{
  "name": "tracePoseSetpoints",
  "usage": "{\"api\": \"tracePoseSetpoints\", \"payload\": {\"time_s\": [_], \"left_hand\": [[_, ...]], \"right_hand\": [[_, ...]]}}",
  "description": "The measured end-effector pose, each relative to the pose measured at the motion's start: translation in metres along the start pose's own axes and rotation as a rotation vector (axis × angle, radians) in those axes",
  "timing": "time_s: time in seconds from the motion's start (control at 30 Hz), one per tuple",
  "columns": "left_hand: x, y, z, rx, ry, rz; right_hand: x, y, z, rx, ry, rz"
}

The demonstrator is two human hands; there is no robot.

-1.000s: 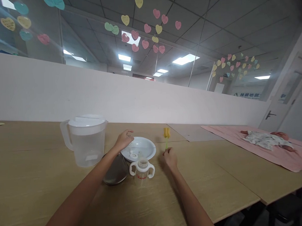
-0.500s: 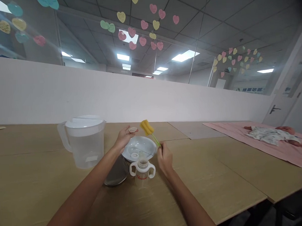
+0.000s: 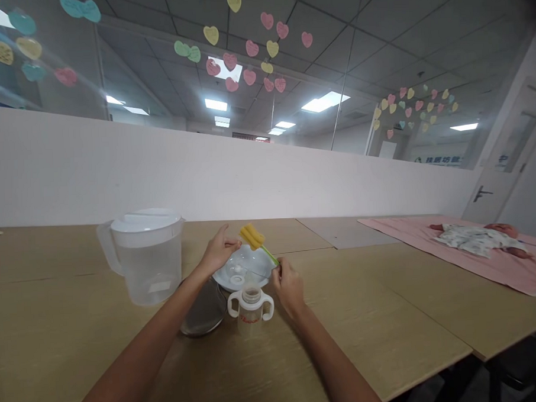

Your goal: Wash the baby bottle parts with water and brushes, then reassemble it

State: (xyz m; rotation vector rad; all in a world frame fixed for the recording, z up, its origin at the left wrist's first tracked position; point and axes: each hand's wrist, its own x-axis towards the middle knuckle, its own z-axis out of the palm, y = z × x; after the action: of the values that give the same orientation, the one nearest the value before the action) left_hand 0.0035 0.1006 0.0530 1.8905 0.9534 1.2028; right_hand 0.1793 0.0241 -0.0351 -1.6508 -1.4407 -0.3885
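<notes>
My left hand point(image 3: 220, 250) is closed above the bowl's left side, thumb and fingers around a small round whitish cap, now turned so it hardly shows. My right hand point(image 3: 290, 283) grips the green handle of a sponge bottle brush point(image 3: 252, 236). The brush's yellow head is near my left fingertips; I cannot tell whether they touch. Under both hands sits a white bowl point(image 3: 264, 257) with clear and white bottle parts point(image 3: 237, 279) in it. In front of it a baby bottle point(image 3: 250, 311) with two white handles stands upright, its neck uncovered.
A lidded clear pitcher point(image 3: 149, 265) stands left of my left arm. A dark round tray point(image 3: 204, 310) lies partly beneath that forearm. Farther right, a baby doll point(image 3: 467, 239) in patterned clothes lies on a pink cloth point(image 3: 403, 236). A white wall borders the table's back.
The brush head has moved left and down toward my left hand. The cap, plainly seen before, is now turned nearly out of sight. The view has shifted slightly.
</notes>
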Motion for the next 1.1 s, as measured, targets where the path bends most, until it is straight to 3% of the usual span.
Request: {"api": "tracePoseSetpoints", "payload": {"time_s": [0.2, 0.4, 0.57, 0.73, 0.93, 1.1], "left_hand": [[-0.004, 0.011, -0.001, 0.107, -0.013, 0.021], [-0.007, 0.020, -0.001, 0.330, 0.035, 0.132], [-0.009, 0.025, -0.001, 0.432, 0.062, 0.161], [-0.009, 0.029, -0.002, 0.501, 0.112, 0.154], [-0.012, 0.035, -0.005, 0.500, 0.161, 0.197], [-0.013, 0.037, -0.005, 0.506, 0.182, 0.234]], "right_hand": [[0.000, 0.001, 0.001, 0.021, 0.044, -0.035], [0.001, 0.002, -0.002, -0.014, 0.064, 0.067], [0.000, 0.003, -0.001, -0.022, 0.023, -0.041], [0.000, 0.004, -0.001, -0.082, 0.053, 0.030], [0.000, 0.007, 0.001, -0.083, 0.056, -0.065], [-0.002, 0.009, 0.002, -0.036, 0.213, -0.116]]}}
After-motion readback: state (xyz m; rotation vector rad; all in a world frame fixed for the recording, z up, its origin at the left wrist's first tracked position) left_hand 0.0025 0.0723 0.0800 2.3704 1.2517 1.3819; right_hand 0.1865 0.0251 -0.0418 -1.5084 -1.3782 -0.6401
